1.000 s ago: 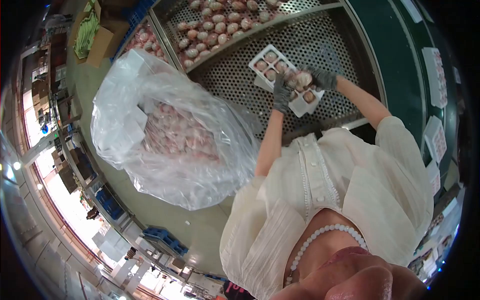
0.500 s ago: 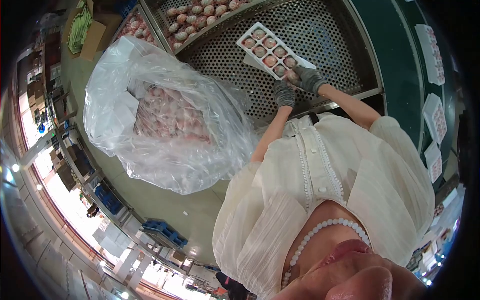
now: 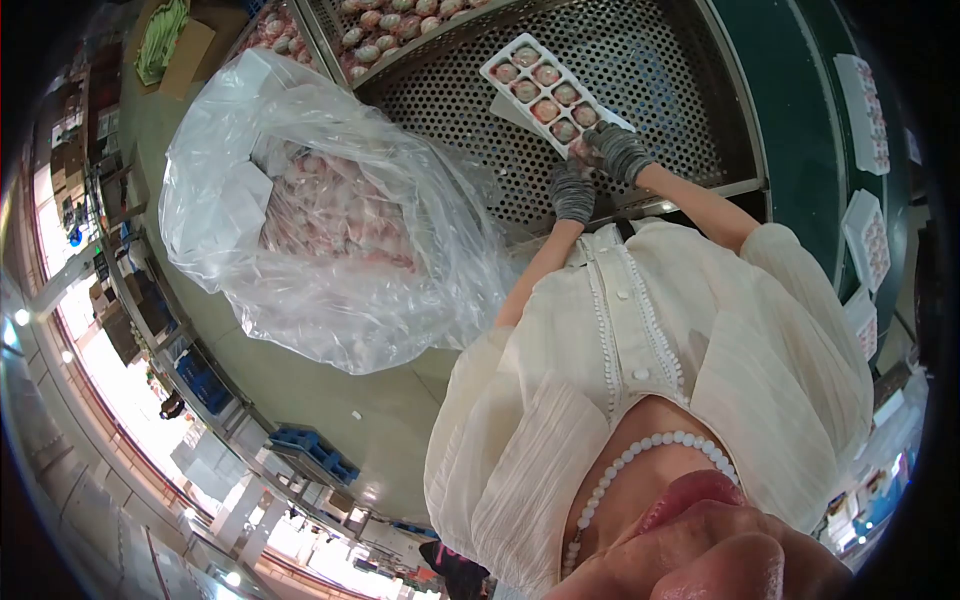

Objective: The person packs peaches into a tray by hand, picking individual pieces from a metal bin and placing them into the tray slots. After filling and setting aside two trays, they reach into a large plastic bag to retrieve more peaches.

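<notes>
A white tray [image 3: 606, 112] with round pockets lies tilted on the perforated metal table. Egg-shaped items [image 3: 565, 94], mottled grey-green and red in what looks like clear wrap, fill most of its pockets. My right hand [image 3: 622, 153], in a grey striped knit glove, bends over the tray's near end, its fingers closed on a pinkish egg-shaped item [image 3: 580, 150]. Just left of it and lower, my left hand [image 3: 571, 193], gloved alike, is closed close to the same tray end; its fingertips are partly hidden. Another white piece [image 3: 510, 112] shows beneath the tray's left side.
The perforated metal table [image 3: 660, 60] has a raised rim. A large clear plastic bag [image 3: 215, 190] of similar items stands at left. More items [image 3: 390, 28] lie behind a divider. On the right, a green conveyor [image 3: 800, 110] carries filled trays [image 3: 865, 115].
The view has shifted slightly. The tray sits a little farther right and up in the picture; both hands stay at its near end, nearly in the same pose.
</notes>
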{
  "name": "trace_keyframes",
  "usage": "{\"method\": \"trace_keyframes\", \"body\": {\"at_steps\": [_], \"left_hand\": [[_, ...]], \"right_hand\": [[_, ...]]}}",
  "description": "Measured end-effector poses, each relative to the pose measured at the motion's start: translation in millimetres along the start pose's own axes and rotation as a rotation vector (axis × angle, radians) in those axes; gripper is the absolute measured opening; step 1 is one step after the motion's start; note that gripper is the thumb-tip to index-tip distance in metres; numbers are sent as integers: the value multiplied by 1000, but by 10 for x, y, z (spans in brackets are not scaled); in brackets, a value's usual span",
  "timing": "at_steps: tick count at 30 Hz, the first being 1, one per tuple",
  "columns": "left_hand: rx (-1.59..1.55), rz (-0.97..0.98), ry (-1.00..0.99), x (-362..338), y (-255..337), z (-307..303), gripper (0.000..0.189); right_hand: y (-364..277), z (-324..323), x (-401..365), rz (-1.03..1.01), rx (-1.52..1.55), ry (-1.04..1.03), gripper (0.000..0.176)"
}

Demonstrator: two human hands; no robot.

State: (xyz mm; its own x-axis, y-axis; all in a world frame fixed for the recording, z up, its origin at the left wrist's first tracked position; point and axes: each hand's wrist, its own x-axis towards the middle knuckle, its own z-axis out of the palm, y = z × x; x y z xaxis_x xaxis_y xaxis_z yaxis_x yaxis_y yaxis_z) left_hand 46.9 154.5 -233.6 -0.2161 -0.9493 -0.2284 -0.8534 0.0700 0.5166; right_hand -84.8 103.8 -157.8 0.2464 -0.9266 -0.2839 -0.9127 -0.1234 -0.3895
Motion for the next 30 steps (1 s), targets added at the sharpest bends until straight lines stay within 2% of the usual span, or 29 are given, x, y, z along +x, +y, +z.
{"method": "trace_keyframes", "body": {"at_steps": [5,7,8,9,11,13,15,16,17,19,20,22,24,26,27,29,30], "left_hand": [[-19,12,-109,63,-71,4,39],[70,47,-199,74,-17,-181,38],[34,54,-153,68,-75,-90,38],[32,60,-146,49,-111,21,38],[-112,18,50,-22,-166,168,40],[-189,-27,2,-1,20,-166,42],[-128,-14,-208,15,-10,-227,46],[-122,24,-189,45,-57,-163,45],[-123,26,-192,62,-124,-86,45],[-27,126,-119,90,-217,33,44],[-25,127,-118,84,-166,-34,44],[7,-42,-306,78,-9,-226,41],[23,-34,-291,126,-68,-108,39],[38,-16,-279,157,-109,-68,36],[-50,-20,-276,189,-121,-91,33],[-132,-9,-265,244,-181,-45,31],[-250,0,-72,210,-255,35,29]], "right_hand": [[-9,401,87,-22,124,50,20],[-9,569,161,125,351,1,15],[2,591,183,199,462,-20,13],[-32,469,160,197,457,-13,13],[-111,287,66,125,271,92,13],[55,516,106,71,248,96,14],[78,583,147,377,585,-1,16],[91,615,163,461,772,-12,13],[81,615,158,465,772,-11,13],[18,534,166,267,269,37,13],[-77,337,188,151,-76,-144,16],[-113,250,148,104,-100,-135,17],[-63,366,199,62,-120,-123,18],[-10,468,315,9,-108,-326,19],[-15,447,305,17,-108,-318,19],[-56,353,345,105,-199,-366,22],[258,962,553,390,59,-272,22]]}}
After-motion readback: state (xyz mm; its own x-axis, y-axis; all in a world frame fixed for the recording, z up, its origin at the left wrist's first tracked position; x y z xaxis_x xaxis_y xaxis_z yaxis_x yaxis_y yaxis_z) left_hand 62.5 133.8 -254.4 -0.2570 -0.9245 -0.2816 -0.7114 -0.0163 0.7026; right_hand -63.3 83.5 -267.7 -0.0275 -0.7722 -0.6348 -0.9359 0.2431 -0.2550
